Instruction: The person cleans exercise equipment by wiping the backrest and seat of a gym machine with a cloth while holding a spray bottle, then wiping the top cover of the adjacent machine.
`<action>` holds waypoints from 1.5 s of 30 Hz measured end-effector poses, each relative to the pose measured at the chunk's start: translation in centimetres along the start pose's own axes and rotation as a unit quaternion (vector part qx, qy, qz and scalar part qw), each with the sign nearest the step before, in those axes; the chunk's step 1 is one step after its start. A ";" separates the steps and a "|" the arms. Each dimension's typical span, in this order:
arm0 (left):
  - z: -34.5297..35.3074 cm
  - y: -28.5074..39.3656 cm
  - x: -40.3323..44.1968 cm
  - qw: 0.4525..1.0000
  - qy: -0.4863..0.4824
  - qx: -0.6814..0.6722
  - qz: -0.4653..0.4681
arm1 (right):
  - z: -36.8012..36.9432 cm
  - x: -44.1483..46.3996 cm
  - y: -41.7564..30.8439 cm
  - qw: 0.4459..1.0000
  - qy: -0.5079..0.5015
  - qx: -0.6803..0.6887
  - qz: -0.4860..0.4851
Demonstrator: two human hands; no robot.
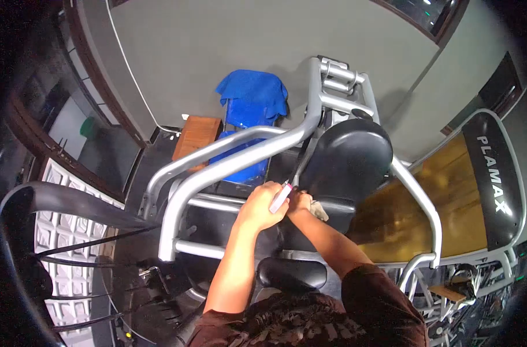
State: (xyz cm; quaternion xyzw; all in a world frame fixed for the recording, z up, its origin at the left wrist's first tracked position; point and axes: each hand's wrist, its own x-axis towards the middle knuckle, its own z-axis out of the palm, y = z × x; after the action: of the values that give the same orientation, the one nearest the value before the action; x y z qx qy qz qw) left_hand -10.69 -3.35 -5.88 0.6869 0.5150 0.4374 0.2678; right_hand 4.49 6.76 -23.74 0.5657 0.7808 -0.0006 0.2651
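Observation:
My left hand [260, 206] is closed around a small white-and-pink object [281, 198], which looks like a slim bottle; its far end is hard to make out. Close beside it, my right hand [300, 203] is curled closed over the black padded seat [340, 209] of a gym machine. A crumpled beige cloth [319, 211] pokes out at the right side of that hand, and the rest of it is hidden. Just beyond both hands rises the machine's rounded black backrest [351, 153].
Silver frame tubes [229, 162] curve around the seat on the left, with another tube [420, 202] on the right. A blue towel [253, 89] hangs over a blue chair [247, 114] by the wall. A wooden box [197, 137] stands beside it. The PLAMAX panel [489, 179] is at right.

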 end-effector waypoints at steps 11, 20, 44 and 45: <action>0.4 0.5 0.6 0.999 -0.011 0.008 0.032 | 2.7 -4.5 2.4 0.987 0.061 -0.103 -0.106; 0.7 -0.4 0.6 0.999 -0.023 0.031 0.017 | 10.5 1.2 -4.2 0.976 0.103 -0.189 -0.021; 1.0 0.8 0.7 0.998 -0.056 0.026 -0.011 | 1.8 -1.0 -1.3 0.989 0.115 -0.090 0.030; 1.0 0.8 0.6 0.998 -0.056 0.031 -0.013 | 1.3 -0.6 -0.7 0.993 0.091 -0.070 0.026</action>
State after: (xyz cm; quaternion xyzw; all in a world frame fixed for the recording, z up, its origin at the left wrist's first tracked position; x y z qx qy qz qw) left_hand -9.36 -2.95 -5.52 0.7116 0.5210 0.3789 0.2804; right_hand 4.52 5.60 -24.82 0.5636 0.7847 0.1127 0.2322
